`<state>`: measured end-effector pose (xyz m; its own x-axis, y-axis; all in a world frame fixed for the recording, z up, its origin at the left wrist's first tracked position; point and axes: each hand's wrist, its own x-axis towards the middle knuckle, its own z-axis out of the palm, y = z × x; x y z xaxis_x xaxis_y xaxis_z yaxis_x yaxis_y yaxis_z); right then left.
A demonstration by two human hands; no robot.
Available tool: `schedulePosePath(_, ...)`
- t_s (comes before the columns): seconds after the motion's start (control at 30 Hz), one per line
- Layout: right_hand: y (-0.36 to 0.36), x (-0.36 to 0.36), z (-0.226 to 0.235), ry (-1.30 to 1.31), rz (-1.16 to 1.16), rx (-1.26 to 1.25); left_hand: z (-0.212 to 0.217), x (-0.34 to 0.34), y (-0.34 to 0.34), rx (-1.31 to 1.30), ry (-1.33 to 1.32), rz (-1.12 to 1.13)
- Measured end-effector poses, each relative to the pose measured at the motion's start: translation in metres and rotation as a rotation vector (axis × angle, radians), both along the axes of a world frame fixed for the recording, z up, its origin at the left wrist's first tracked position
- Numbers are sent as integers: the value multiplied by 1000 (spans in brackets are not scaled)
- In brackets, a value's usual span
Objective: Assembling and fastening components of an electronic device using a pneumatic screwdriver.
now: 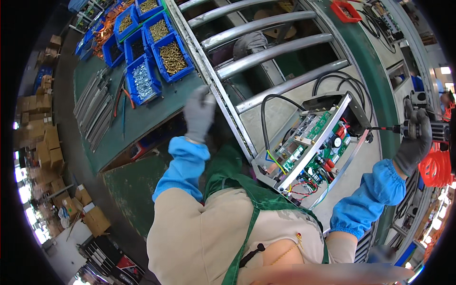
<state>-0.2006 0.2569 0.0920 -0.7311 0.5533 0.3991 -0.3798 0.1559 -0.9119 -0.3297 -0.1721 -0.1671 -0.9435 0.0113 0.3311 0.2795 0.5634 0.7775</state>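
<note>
My left hand (199, 116), in a grey glove and slightly blurred, hangs beside the near rail of a roller conveyor. Its fingers look bunched together; whatever they hold, if anything, is too small to make out. At the right, my gloved right hand (417, 137) is closed round a power screwdriver (403, 128). The tool's long thin bit points left at the side of an open metal case (308, 166). Green circuit boards (319, 128), coloured wires and a silver crossbar show in the case, which sits tilted across the conveyor's pale board. A black cable (264, 121) loops out of it.
Blue bins (142, 78) of brass-coloured and silver screws stand on a green bench (156, 114) at the left. Grey metal strips (95, 109) and pliers (128, 97) lie beside them. Metal rollers (275, 52) stretch away ahead. A red tray (346, 12) sits far right.
</note>
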Motion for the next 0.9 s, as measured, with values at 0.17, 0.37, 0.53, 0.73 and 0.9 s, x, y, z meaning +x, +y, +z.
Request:
schedulePosePath(0.17, 2, 1, -2, -13, -124, 12, -56, -42, -76, 6, -189, 526)
schedulePosePath(0.37, -23, 4, 0, 21, -348, -149, -56, -56, -86, -378, -53, 344)
schedulePosePath(0.53, -17, 6, -3, 51, -218, -9, -61, -51, -90, -395, -12, 331)
schedulePosePath(0.73, -15, 9, -4, 115, -229, 4, -55, -60, -62, -247, -23, 363)
schedulePosePath(0.9, -10, 17, -4, 164, -152, -16, 49, -50, 41, 457, -278, -83)
